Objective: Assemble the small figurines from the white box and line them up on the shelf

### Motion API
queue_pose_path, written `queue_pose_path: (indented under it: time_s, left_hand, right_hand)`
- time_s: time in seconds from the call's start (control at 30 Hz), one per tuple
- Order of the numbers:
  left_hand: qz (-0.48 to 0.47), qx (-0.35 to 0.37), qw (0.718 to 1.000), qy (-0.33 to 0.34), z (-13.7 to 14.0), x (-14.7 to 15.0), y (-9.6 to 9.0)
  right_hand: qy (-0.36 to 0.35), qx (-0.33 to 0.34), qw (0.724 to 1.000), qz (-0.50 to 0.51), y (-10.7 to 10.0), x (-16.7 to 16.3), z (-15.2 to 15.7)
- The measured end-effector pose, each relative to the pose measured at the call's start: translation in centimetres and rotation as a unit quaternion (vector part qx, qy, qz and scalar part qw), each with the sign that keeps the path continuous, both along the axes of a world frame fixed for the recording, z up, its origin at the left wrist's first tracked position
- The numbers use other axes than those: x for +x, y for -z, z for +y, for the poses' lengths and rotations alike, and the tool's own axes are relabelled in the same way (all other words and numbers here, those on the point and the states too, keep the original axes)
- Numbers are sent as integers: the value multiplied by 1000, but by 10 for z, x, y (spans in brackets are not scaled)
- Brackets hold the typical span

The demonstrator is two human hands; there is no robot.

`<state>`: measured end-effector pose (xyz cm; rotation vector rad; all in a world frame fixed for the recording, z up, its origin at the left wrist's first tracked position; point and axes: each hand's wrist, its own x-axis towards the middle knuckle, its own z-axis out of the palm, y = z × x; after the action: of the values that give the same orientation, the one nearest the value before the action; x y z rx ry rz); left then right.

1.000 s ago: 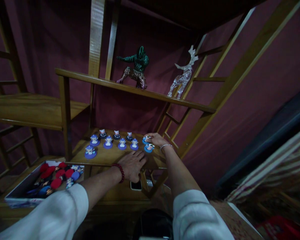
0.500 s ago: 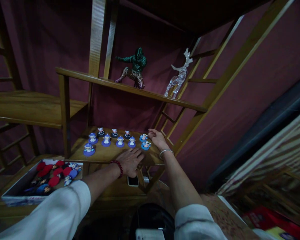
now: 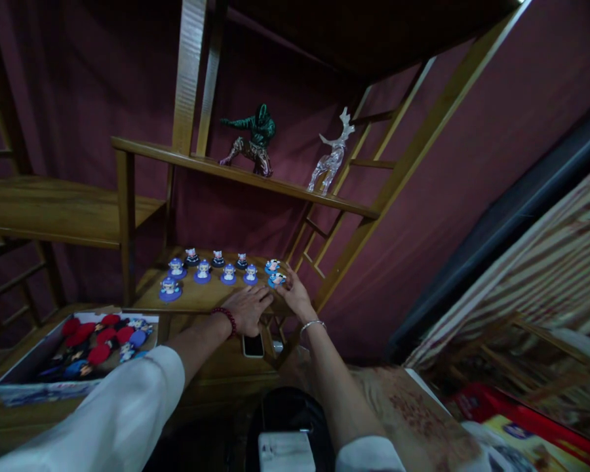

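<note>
My right hand [image 3: 295, 296] is at the right end of the lower shelf [image 3: 187, 300], thumb and fingers closed at the edge of a small blue-based figurine [image 3: 276, 280]. Another blue-based figurine [image 3: 272, 265] stands just behind it. My left hand [image 3: 250, 311], palm down with fingers stretched out, lies on the shelf's front edge and holds nothing. To its left are several figurines on purple bases, among them a purple figurine [image 3: 229, 274]. Behind these is a row of black-based figurines, one a small black-based figurine [image 3: 217, 258].
An open box [image 3: 44, 392] of red, blue and purple figurines sits lower left. A phone [image 3: 253, 346] lies below the shelf. On the upper shelf [image 3: 285, 185] stand a green-hooded crouching figure [image 3: 255, 141] and a clear deer [image 3: 330, 157]. A slanting wooden post [image 3: 373, 223] bounds the right side.
My right hand has moved from beside the rear blue-based figurine forward to the front one. My left hand stays on the shelf edge. The view has shifted slightly right.
</note>
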<state>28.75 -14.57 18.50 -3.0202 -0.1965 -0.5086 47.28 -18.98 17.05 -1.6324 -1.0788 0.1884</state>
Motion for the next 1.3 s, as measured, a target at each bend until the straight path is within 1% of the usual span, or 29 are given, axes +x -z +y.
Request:
queue_pose_path:
  time_s: [0.13, 0.27, 0.37, 0.47, 0.67, 1.03, 1.17, 1.3]
  left_hand:
    - [-8, 1, 1000, 4, 0, -1, -1]
    - [-12, 1, 1000, 4, 1, -1, 0]
    - [-7, -3, 1000, 5, 1, 0, 0]
    - [-1, -3, 1000, 4, 1, 1, 1]
    - [3, 0, 1000, -1, 1, 1, 1]
    - [-3, -3, 1000, 1, 0, 0, 0]
    - [-8, -3, 1000, 3, 0, 0, 0]
    - [-14, 0, 1000, 0, -1, -1, -1]
  right_hand:
    - [52, -69, 993, -85, -7, -7, 2]
    - [100, -146, 972, -157, -10, -8, 4]
    - [119, -190, 958, -179, -11, -9, 5]
    - [123, -213, 951, -188, -11, -10, 5]
    - [132, -208, 946, -209, -10, -12, 4]
    - [134, -217, 944, -209, -10, -12, 2]
    - [138, -186, 949, -214, -10, -15, 1]
    - [137, -107, 963, -206, -10, -19, -4]
